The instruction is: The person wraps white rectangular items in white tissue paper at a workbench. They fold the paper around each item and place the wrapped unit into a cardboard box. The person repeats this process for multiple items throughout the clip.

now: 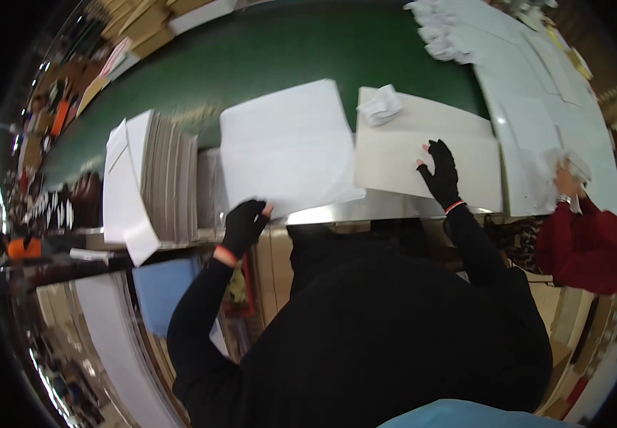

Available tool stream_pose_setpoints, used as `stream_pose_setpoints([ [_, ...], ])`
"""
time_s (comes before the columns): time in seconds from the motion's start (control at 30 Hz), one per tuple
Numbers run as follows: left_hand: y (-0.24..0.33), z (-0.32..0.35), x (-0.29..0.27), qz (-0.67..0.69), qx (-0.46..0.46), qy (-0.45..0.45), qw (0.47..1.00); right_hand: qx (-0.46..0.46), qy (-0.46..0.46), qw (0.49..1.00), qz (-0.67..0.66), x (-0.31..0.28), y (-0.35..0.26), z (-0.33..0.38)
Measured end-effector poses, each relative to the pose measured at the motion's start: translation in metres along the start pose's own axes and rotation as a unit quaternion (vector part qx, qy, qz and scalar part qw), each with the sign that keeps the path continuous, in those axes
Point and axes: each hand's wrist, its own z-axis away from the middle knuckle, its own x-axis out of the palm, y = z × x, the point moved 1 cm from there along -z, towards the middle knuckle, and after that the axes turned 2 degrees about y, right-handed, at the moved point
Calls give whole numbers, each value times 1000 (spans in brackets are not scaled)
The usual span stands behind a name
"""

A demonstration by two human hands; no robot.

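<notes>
From the head view, my left hand (244,225), gloved black, pinches the near corner of a white sheet (287,146), which spreads away from the grip over the green table (266,50). My right hand (440,175) lies flat, fingers spread, on a cream board (422,153), gripping nothing. A card stack (162,178) stands left of the pinch.

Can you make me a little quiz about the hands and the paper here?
1. True or false: the left hand grips the white sheet by its near corner.
2. What does the right hand rest on? A) the cream board B) the stack of boards C) the green tabletop
3. What lies on the cream board's far corner?

Key: 1 true. 2 A. 3 A crumpled paper wad.
</notes>
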Motion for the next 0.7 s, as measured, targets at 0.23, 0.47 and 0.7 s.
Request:
stream_pose_setpoints([
  [0.23, -14, -54, 27, -62, 43, -31, 997, -51, -99, 990, -86, 63, -38, -35],
  [0.47, -35, -60, 29, -58, 32, -69, 995, -71, -201, 977, -18, 117, 4, -101],
  [0.7, -34, -49, 22, -53, 11, -42, 998, -64, -130, 989, 31, 100, 2, -86],
])
